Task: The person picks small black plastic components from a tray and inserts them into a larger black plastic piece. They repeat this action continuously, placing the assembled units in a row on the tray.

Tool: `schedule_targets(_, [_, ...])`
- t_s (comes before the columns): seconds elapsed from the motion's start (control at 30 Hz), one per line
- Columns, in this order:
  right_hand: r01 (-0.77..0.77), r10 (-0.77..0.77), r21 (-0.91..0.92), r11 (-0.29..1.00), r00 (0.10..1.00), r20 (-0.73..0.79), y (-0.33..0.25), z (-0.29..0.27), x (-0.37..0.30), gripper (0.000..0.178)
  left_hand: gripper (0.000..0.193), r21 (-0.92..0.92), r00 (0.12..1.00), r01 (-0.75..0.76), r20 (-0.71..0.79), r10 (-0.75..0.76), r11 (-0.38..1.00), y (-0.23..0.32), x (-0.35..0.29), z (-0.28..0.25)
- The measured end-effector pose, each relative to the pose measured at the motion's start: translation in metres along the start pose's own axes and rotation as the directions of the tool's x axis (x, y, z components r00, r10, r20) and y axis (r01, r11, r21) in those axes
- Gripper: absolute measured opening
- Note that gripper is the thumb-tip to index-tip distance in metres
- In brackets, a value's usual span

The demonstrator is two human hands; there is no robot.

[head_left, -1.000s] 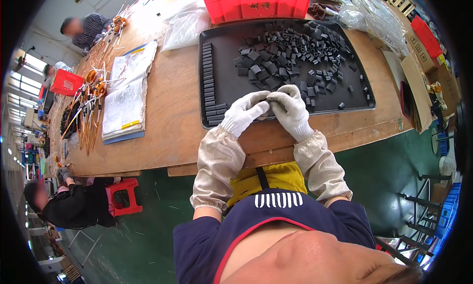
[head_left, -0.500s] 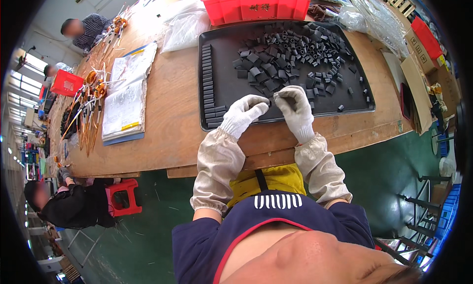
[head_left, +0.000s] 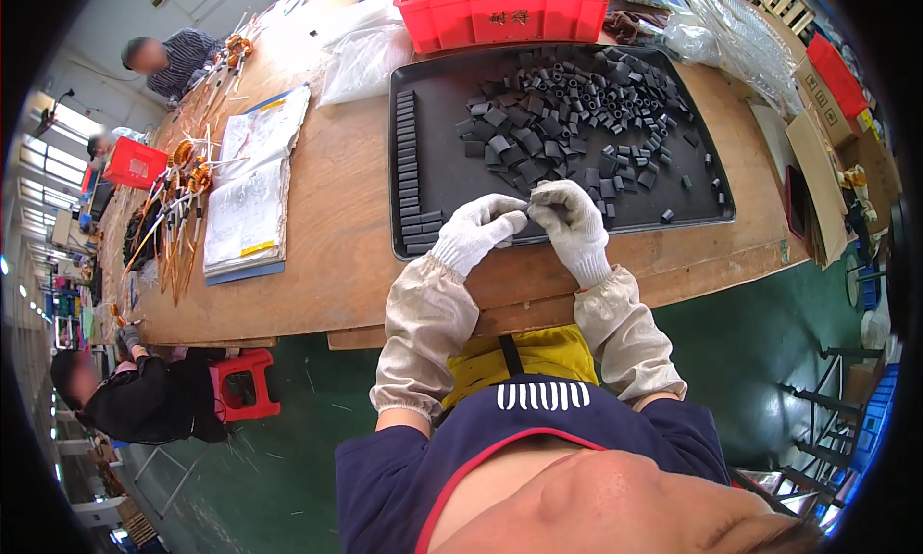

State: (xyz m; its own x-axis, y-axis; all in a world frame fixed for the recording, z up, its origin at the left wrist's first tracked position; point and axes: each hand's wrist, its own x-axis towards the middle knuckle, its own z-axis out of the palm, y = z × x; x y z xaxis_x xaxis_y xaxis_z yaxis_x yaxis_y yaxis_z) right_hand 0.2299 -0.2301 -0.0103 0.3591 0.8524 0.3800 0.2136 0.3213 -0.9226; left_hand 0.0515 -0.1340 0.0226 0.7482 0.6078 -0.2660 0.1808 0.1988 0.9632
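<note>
Both my hands wear white knit gloves and meet over the near edge of a black tray (head_left: pixel 423 150). My left hand (head_left: pixel 484 229) is closed in a pinch, its fingertips almost against the right hand's. My right hand (head_left: pixel 569 216) is curled with thumb and fingers pressed together. Whatever sits between the fingertips is too small and covered to make out. Just beyond my hands lies a loose heap of short black tube pieces (head_left: pixel 524 136), some flattened, some round. Along the tray's left side, more black pieces (head_left: pixel 408 160) lie in a neat column, with a wider block at the near end.
Behind the tray stands a red bin (head_left: pixel 500 21) of dark pieces. Left of it are a clear plastic bag (head_left: pixel 365 64), papers on a clipboard (head_left: pixel 247 203) and copper-wound coils with leads (head_left: pixel 192 174). Cardboard (head_left: pixel 817 184) leans at right. Co-workers sit along the left side.
My right hand's fingers have drawn in toward the left fingertips, narrowing the gap between the hands. The whole view has shifted very slightly.
</note>
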Motion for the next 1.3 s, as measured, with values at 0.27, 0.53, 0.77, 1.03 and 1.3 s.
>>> schedule_targets(0.27, [0.268, -0.271, -0.222, 0.937, 0.962, 0.021, -0.01, 0.001, 0.006, 0.023, 0.037, 0.126, 0.997, -0.056, -0.04, 0.062, 0.99, 0.007, -0.004, 0.006])
schedule_targets(0.53, [-0.142, 0.13, 0.234, 0.962, 0.989, 0.064, -0.006, -0.006, 0.0, 0.025, 0.026, 0.533, 0.851, -0.391, -0.101, 0.515, 0.75, -0.001, -0.014, 0.003])
schedule_targets(0.77, [-0.149, 0.135, 0.251, 0.956, 0.988, 0.071, -0.006, -0.005, 0.0, 0.024, 0.025, 0.888, 0.572, -0.002, -0.376, 0.729, 0.46, -0.002, -0.026, -0.082])
schedule_targets(1.03, [-0.153, 0.139, 0.263, 0.953, 0.988, 0.071, -0.004, -0.006, 0.001, 0.021, 0.029, 0.965, 0.759, 0.113, -0.238, 0.606, 0.237, -0.011, -0.029, -0.086])
schedule_targets(1.3, [-0.133, 0.119, 0.243, 0.961, 0.99, 0.069, -0.005, -0.007, 0.001, 0.02, 0.037, 0.99, 0.781, 0.114, -0.139, 0.608, 0.08, -0.015, -0.039, -0.085])
